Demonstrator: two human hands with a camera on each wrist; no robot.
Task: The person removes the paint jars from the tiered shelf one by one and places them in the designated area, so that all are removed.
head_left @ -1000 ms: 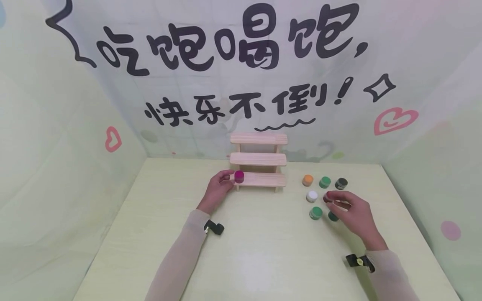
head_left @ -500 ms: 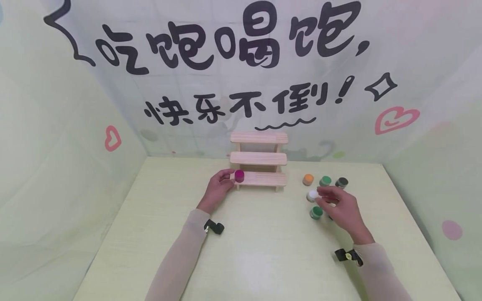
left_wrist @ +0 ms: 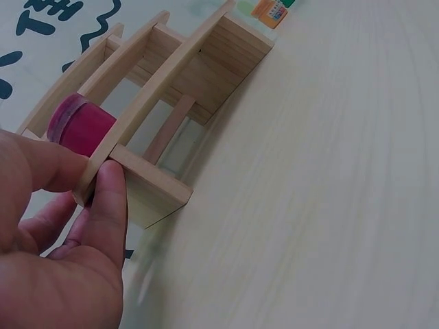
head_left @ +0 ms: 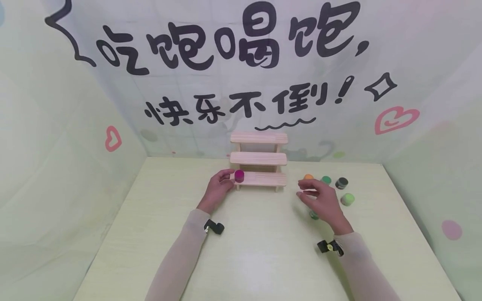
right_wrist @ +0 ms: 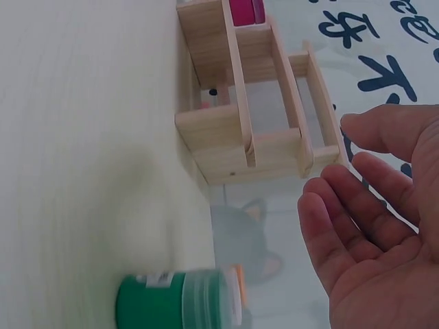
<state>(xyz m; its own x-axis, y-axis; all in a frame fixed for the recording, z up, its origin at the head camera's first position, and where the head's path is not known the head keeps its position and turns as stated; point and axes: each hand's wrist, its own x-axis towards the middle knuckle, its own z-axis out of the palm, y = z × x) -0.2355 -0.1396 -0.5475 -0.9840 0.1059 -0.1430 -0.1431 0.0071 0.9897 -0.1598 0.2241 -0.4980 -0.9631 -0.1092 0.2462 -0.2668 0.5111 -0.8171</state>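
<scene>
A three-tier wooden display stand [head_left: 258, 159] stands at the back of the table. On the left end of its lowest board sits a magenta-lidded jar [head_left: 239, 176]. My left hand [head_left: 217, 189] pinches that board's end between finger and thumb, close beside the jar [left_wrist: 86, 127], as the left wrist view shows. To the right of the stand, my right hand [head_left: 324, 202] hovers over several small jars. Its fingers are relaxed and bent, and the right wrist view shows nothing between them. A green jar [right_wrist: 151, 301] lies below that hand.
Around the right hand are an orange jar [head_left: 308, 177], a green-lidded jar [head_left: 326, 179], a black-lidded jar [head_left: 342, 183] and a light green jar [head_left: 347, 199]. The hand hides other jars. A printed cloth backdrop [head_left: 211, 83] rises behind the stand.
My right hand has moved left across the jars toward the stand, uncovering the light green jar and covering the white one. The left hand and the magenta jar have stayed put.
</scene>
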